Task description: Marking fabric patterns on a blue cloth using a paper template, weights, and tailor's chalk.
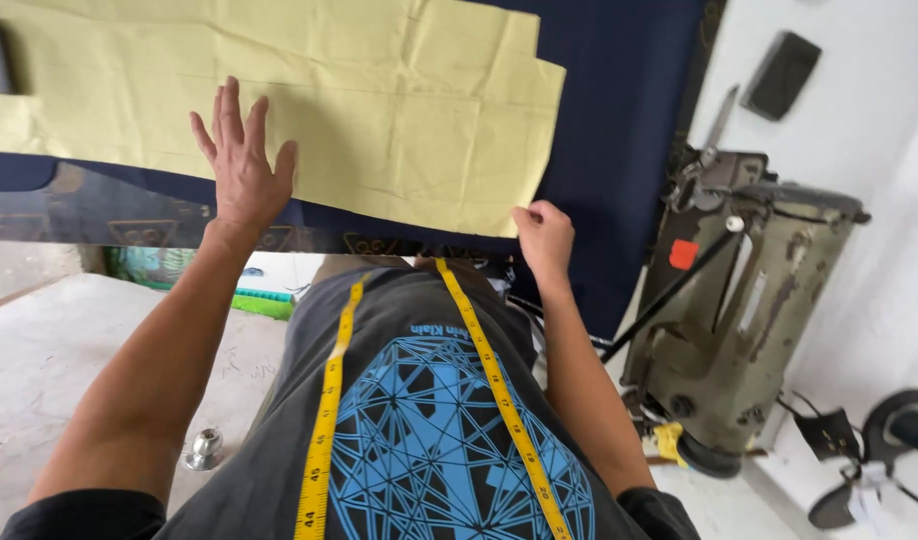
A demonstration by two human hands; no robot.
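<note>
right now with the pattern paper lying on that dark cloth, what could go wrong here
1. The yellow pattern paper is creased, and only the left hand lies flat on it, so it may creep on the navy fabric.
2. The right hand pinches at the paper's lower corner; a tug there could lift or tear it.
3. The tape measure hangs from the person's neck near the table edge and might snag the fabric.

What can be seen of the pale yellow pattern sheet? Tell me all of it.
The pale yellow pattern sheet looks like thin creased paper with straight cut edges and a stepped right end. It lies flat on dark navy cloth. The left hand presses flat on its lower edge, fingers spread; the right hand pinches its lower right corner.
</note>
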